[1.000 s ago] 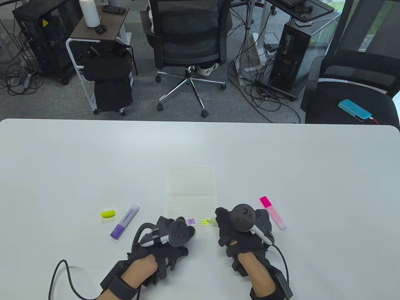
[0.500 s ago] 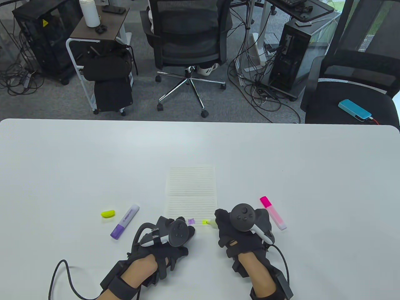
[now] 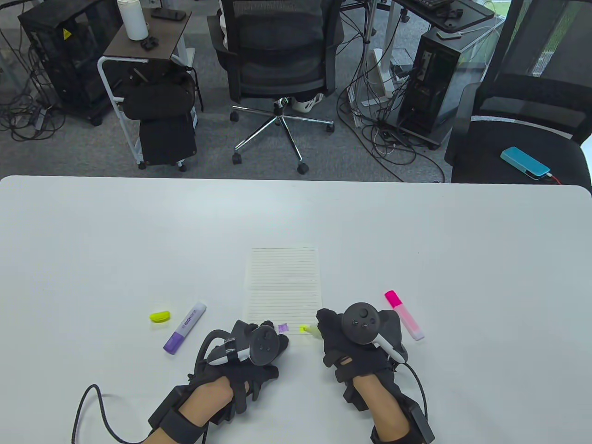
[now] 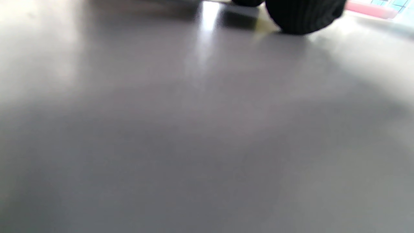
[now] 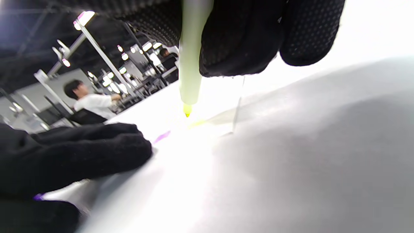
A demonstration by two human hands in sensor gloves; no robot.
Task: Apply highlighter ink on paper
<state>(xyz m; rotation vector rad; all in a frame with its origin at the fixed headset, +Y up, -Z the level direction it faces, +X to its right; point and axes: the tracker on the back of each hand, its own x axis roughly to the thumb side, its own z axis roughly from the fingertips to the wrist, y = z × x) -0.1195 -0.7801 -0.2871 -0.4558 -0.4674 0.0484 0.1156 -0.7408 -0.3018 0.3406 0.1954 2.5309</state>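
A lined paper sheet point(image 3: 285, 282) lies on the white table point(image 3: 92, 240). Near its bottom edge are a purple mark point(image 3: 283, 328) and a yellow mark point(image 3: 302, 329). My right hand point(image 3: 356, 333) grips an uncapped yellow highlighter point(image 3: 313, 330), its tip at the yellow mark. In the right wrist view the highlighter point(image 5: 191, 55) points down with its tip point(image 5: 187, 110) touching the paper. My left hand point(image 3: 252, 344) rests on the paper's bottom left corner; its fingers show in the right wrist view point(image 5: 64, 155). The left wrist view shows mostly blurred table.
A capped purple highlighter point(image 3: 184, 328) and a loose yellow cap point(image 3: 160, 317) lie left of the paper. A capped pink highlighter point(image 3: 403, 315) lies right of my right hand. Office chairs, a cart and computer towers stand beyond the table's far edge.
The highlighter tip has slid slightly left over the yellow mark. My left hand has not moved.
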